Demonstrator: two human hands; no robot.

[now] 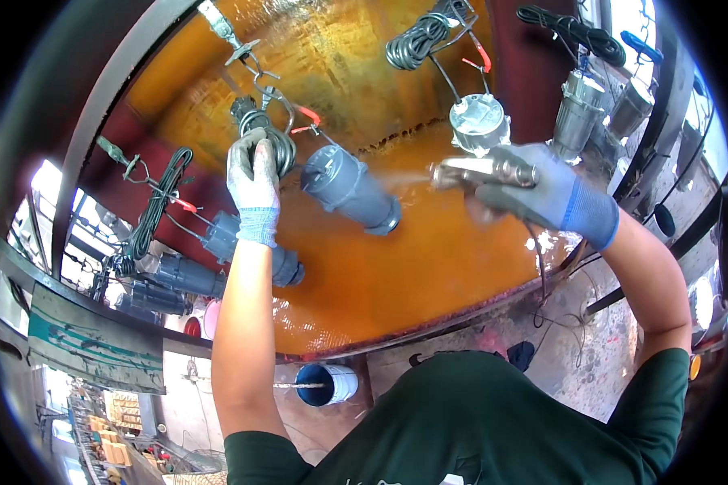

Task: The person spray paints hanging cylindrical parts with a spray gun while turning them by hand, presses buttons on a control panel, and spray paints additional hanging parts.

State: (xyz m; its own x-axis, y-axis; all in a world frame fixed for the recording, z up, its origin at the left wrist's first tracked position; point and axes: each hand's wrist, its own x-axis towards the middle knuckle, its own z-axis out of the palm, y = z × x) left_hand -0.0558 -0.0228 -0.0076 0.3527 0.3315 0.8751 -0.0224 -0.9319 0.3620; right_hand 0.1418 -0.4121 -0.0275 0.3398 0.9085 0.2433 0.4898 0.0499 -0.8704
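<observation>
My left hand (253, 187), in a stained white and blue glove, is closed on a coiled black cable (282, 152) that hangs from a hook (272, 90). Below and right of that hand a blue-grey cylindrical pump (351, 191) hangs tilted, with a red clip (309, 117) above it. My right hand (554, 190), gloved too, grips a metal spray gun (484, 171) that points left at the pump. A pale mist spreads between nozzle and pump. Behind the gun hangs a lighter grey pump (479, 123) with its own cable coil (416, 42).
An orange-coated booth basin (396, 283) lies beneath the pumps. More blue-grey pumps (188, 275) hang at the left, and grey ones (578, 111) at the right. A blue-lined bucket (326, 385) stands on the floor near me. A hose (539, 259) trails from the gun.
</observation>
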